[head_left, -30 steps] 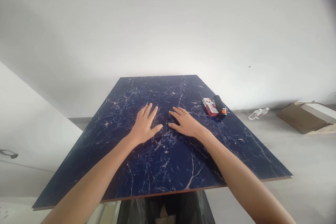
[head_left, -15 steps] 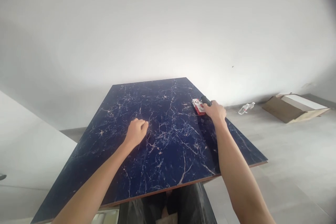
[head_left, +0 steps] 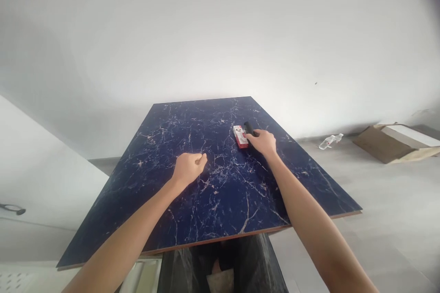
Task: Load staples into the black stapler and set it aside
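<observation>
One large rectangular tabletop, dark blue with white marble-like veins, fills the middle of the view, and the left forearm covers a part of its near edge. On the floor to the right lies a brown cardboard box, whose right end is cut off.

Next in size are two bare hands. The left hand is clenched in a loose fist; I cannot tell whether it touches the surface, or whether something small is inside. The right hand appears to grasp a black cylindrical object, right of the middle, in the farther half of the tabletop.

In my judgement, the step in hand is the handling of this object. A next move would call for a firm hold, because the round shape may roll, and for care with the small red-and-white carton standing or lying just beside it. The thumb reaches to the carton, but whether it also presses on it is not clear.

Most of the black object and the fingertips are hidden by the hand. The carton's print is too small to read.
</observation>
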Action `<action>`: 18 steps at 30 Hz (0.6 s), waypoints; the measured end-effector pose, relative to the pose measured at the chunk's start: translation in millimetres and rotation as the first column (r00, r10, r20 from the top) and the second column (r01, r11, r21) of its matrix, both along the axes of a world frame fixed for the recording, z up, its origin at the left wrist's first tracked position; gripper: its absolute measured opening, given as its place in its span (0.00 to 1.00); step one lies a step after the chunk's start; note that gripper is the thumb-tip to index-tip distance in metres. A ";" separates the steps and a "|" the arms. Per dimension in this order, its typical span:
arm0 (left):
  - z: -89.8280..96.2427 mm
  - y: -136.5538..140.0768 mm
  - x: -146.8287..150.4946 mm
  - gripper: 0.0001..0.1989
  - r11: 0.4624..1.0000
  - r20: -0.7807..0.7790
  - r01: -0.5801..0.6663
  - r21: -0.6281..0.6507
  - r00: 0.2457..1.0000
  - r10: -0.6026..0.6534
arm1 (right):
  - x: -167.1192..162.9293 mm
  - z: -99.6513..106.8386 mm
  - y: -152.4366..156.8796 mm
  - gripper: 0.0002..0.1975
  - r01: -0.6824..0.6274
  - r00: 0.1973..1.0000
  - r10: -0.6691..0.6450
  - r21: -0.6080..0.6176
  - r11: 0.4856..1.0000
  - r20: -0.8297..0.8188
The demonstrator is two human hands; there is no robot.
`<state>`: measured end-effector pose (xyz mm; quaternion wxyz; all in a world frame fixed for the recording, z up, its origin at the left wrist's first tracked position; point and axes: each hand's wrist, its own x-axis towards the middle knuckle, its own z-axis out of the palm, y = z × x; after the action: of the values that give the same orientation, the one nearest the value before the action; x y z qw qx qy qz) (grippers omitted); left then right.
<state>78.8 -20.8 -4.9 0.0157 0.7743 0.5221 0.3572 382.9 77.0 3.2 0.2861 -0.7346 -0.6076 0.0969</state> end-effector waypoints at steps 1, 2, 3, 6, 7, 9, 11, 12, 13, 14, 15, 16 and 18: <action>1.5 2.3 -3.8 0.27 1.000 -0.005 -0.007 0.008 1.000 0.007 | -15.6 -0.1 -0.6 0.19 -0.036 0.999 0.037 0.008 0.999 -0.014; 3.1 5.1 -8.8 0.27 1.000 -0.012 -0.019 0.021 1.000 0.019 | -32.1 0.1 -1.2 0.19 -0.074 0.997 0.074 0.016 0.997 -0.025; 4.8 8.5 -15.1 0.27 0.998 -0.017 -0.042 0.039 0.999 0.043 | -49.3 0.7 -1.8 0.18 -0.111 0.993 0.112 0.024 0.994 -0.032; 8.9 20.9 -43.7 0.26 0.981 -0.023 -0.180 0.075 0.983 0.182 | -103.3 3.5 -4.3 0.17 -0.225 0.973 0.226 0.021 0.974 -0.050; 9.4 24.9 -56.7 0.25 0.969 -0.026 -0.237 0.065 0.971 0.239 | -121.6 4.3 -5.4 0.17 -0.253 0.965 0.255 0.032 0.967 -0.057; 8.4 31.5 -86.3 0.21 0.947 -0.044 -0.320 0.015 0.946 0.320 | -158.4 4.7 -8.9 0.16 -0.316 0.943 0.319 0.046 0.948 -0.097; 4.9 35.1 -117.0 0.15 0.925 -0.036 -0.377 -0.049 0.926 0.375 | -195.8 3.9 -14.5 0.16 -0.350 0.926 0.355 0.059 0.935 -0.131; 2.7 36.2 -130.9 0.13 0.905 -0.012 -0.413 -0.104 0.910 0.414 | -214.8 3.3 -18.0 0.16 -0.358 0.920 0.364 0.065 0.931 -0.146; 0.6 37.1 -143.0 0.12 0.875 0.020 -0.453 -0.170 0.886 0.463 | -233.9 2.6 -21.8 0.16 -0.374 0.912 0.380 0.063 0.925 -0.158; -1.4 38.0 -153.0 0.13 0.842 0.050 -0.486 -0.234 0.859 0.510 | -252.9 1.9 -25.7 0.18 -0.377 0.908 0.382 0.058 0.924 -0.176; -3.1 39.1 -160.5 0.14 0.816 0.071 -0.509 -0.273 0.836 0.545 | -271.1 0.9 -29.6 0.20 -0.390 0.898 0.393 0.058 0.919 -0.197; -4.4 40.1 -165.7 0.15 0.798 0.089 -0.523 -0.300 0.817 0.569 | -288.1 -0.4 -33.2 0.21 -0.399 0.886 0.404 0.072 0.914 -0.227; -6.1 41.6 -170.1 0.17 0.791 0.112 -0.529 -0.308 0.805 0.582 | -315.2 -4.4 -39.2 0.24 -0.392 0.863 0.403 0.100 0.914 -0.303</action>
<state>-91.3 20.8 -11.0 0.0642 0.5362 0.7655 0.3498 67.7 37.8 -1.2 0.3669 -0.5631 -0.6934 0.2600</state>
